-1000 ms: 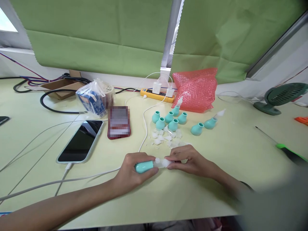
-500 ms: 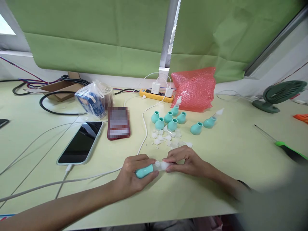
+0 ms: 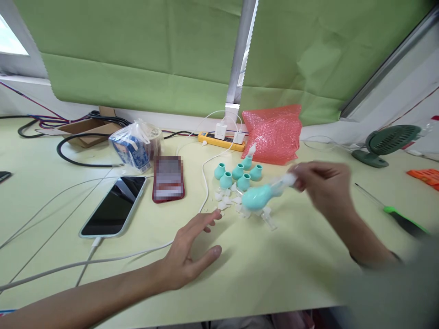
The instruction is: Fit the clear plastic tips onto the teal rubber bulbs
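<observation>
On the table [image 3: 260, 278], along the rear from left to right: carton [image 3: 87, 139], wrapped bundle [image 3: 132, 148], power strip [image 3: 228, 144], pouch [image 3: 270, 135], fan [image 3: 391, 139], the last with a screwdriver [image 3: 406, 220] before it. Before the bundle: one phone [image 3: 115, 208], with a second phone [image 3: 168, 178] to its right, farther back. Centre: bulbs [image 3: 226, 180] before the pouch, loose parts [image 3: 222, 205] before those, left hand [image 3: 190, 256] nearer and leftward, right hand [image 3: 324, 187] rightward, its held bulb [image 3: 257, 198] over the parts.

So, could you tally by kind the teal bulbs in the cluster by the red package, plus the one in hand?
Open bulbs without a tip: 5
Clustered bulb with a tip: 1
Held bulb, its tip in the right hand: 1
Total: 7
</observation>
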`<state>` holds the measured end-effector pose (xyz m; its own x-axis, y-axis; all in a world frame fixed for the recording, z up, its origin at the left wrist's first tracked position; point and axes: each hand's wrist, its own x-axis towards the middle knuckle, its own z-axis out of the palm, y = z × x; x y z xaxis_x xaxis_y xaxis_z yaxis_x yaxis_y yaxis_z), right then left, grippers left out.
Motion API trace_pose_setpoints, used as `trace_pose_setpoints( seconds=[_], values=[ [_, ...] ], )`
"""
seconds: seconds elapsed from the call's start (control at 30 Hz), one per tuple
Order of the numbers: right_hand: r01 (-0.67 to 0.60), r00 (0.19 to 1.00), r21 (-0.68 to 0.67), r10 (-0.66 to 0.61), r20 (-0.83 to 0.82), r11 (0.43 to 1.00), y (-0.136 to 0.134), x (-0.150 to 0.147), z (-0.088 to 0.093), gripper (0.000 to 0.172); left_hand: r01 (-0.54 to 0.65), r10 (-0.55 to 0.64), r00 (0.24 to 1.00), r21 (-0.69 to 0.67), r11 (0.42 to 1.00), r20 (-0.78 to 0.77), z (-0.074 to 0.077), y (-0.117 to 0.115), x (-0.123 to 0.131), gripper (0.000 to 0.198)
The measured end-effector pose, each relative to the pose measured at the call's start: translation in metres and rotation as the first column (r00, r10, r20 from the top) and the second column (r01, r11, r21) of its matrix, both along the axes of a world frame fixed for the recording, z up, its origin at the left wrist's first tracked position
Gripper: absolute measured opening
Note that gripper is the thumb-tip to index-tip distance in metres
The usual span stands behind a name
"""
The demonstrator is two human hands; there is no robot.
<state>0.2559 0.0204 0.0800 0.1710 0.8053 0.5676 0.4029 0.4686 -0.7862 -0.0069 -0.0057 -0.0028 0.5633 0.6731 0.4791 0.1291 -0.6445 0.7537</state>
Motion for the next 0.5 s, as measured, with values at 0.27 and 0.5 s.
trace_pose_setpoints(
  seconds=[0.27,0.5],
  values=[
    [0.436,0.806,-0.009,-0.385,0.450,0.900,0.063,0.060,0.031,0.029,0.013,-0.010,0.993,0.024,1.000,-0.114,0.002,-0.001,0.000,0.029],
    [0.427,0.633,-0.116,-0.205,0.746,0.897,0.087,0.068,-0.006,0.025,-0.005,0.013,0.986,0.049,0.999,-0.166,0.003,-0.001,0.002,0.024]
  ],
)
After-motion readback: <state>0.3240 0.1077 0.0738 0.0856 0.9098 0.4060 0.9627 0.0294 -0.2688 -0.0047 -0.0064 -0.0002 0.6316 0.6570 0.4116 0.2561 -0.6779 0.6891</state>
